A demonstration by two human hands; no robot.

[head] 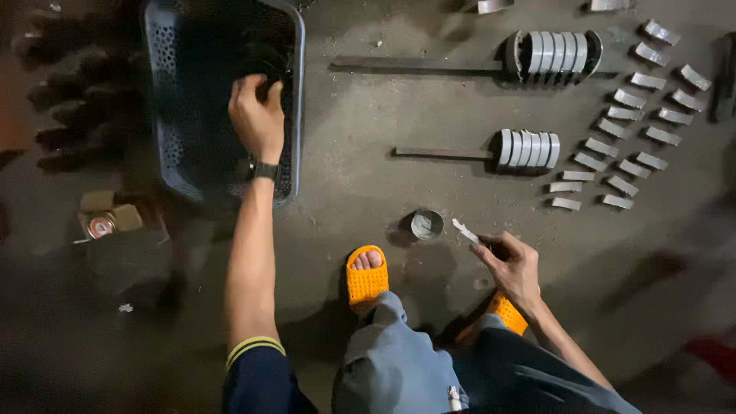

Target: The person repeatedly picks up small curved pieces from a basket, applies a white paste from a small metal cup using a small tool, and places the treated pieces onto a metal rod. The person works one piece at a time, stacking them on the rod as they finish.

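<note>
the left hand hides what it grips in the basket, whose top the edge cuts at twelve o'clock.

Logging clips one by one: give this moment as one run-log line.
left hand: in basket, grasping dark part | right hand: holding brush | tin: on floor

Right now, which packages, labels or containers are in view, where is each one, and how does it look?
Small cardboard box: left on the floor, brown, flaps open, a round tin with a red-and-white top inside.
Plastic basket: top left, blue-grey, perforated walls; the left hand reaches into it.
Small round tin: centre, open, grey metal, near the right hand, which holds a thin pale stick.
No signs or screens.
</note>
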